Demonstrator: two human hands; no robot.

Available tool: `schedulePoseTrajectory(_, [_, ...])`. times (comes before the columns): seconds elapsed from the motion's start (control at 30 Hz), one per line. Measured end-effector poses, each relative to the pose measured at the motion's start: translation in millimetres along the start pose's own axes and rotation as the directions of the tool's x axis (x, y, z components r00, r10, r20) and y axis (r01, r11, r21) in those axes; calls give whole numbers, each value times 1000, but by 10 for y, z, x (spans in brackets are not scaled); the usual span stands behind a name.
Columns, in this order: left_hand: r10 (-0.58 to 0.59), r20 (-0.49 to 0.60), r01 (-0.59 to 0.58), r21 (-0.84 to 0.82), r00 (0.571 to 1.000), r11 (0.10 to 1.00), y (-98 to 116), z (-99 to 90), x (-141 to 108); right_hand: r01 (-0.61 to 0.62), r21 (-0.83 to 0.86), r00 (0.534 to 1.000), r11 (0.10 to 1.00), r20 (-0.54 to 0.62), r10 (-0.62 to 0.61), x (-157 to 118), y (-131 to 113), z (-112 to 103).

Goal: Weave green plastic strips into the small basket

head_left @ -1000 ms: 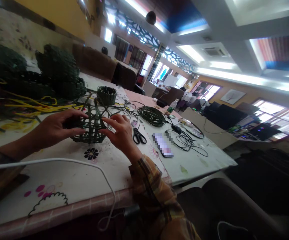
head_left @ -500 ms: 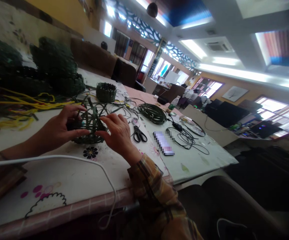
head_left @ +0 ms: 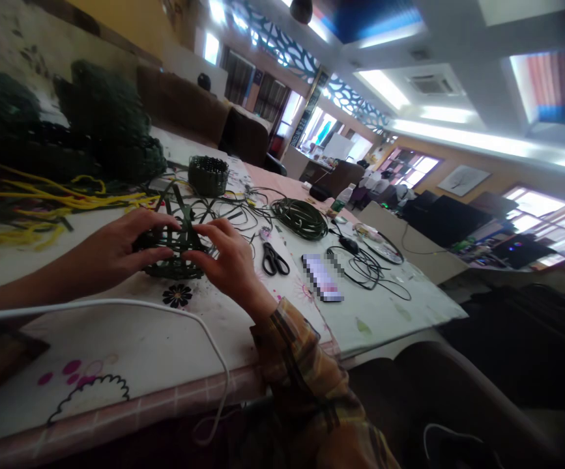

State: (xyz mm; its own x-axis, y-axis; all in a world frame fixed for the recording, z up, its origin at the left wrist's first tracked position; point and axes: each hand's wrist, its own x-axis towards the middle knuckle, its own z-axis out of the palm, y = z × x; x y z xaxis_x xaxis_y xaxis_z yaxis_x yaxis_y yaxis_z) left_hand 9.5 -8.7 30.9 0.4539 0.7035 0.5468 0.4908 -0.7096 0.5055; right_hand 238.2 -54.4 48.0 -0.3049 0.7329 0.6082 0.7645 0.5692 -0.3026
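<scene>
A small basket of dark green woven strips sits on the table between my hands, with loose strip ends sticking up from its rim. From the left, my left hand grips its near wall, thumb low on the weave and fingers at the top. My right hand pinches the basket's right side, thumb and index finger close to a strip near the rim. Both hands partly hide the weave. Black-handled scissors lie just right of my right hand.
Behind stands another green woven basket. A coil of green strip, a phone and black cable lie to the right. Yellow strips and green bundles fill the left. A white cable crosses in front.
My left fingers have moved right, over the basket's rim toward my right hand. The right hand's fingertips have closed in slightly. The view has shifted a little.
</scene>
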Motion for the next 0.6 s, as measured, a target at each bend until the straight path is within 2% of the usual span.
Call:
schedulePoseTrajectory(0.2, [114,-57,-100,209,992,973,19,73,-16,9,-111,1000,994,-28,-12,8,-2,50])
schedulePoseTrajectory(0.37, [140,-68,-124,202,988,971,19,85,-42,88,9,996,996,10,-88,19,38,132])
schedulePoseTrajectory(0.6, [159,-118,-141,148,980,979,119,52,-34,128,54,984,990,-133,-120,-30,47,227])
